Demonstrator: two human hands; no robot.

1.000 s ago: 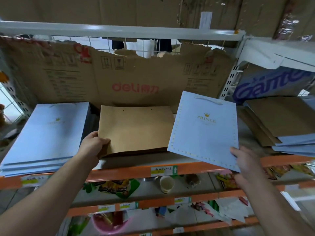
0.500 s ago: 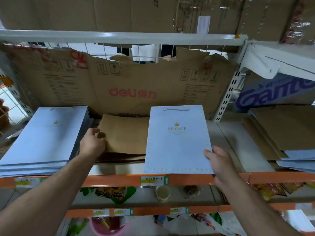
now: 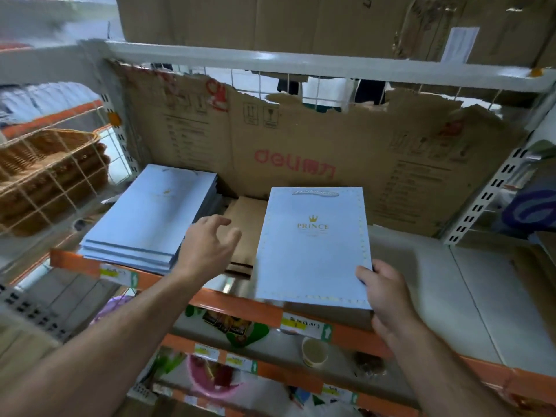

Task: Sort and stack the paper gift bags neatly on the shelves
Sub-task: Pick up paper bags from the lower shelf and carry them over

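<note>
Orange-edged store shelf (image 3: 436,284), deli cardboard sheet (image 3: 301,152) as backing. Right hand (image 3: 388,296): grips lower right corner of blue PRINCE gift bag (image 3: 313,251) at shelf front. Just left, partly under that bag: brown kraft bags (image 3: 243,236). Left hand (image 3: 210,245) over them, fingers spread, holding nothing. Farther left: stack of blue gift bags (image 3: 150,218).

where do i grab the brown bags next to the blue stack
Take the brown bags by their near short end, thumb on top and fingers under, coming straight in from the shelf front. They lie flat with the blue stack close on their left, the Prince bag covering their right side and cardboard behind, so only that end is free.
</note>
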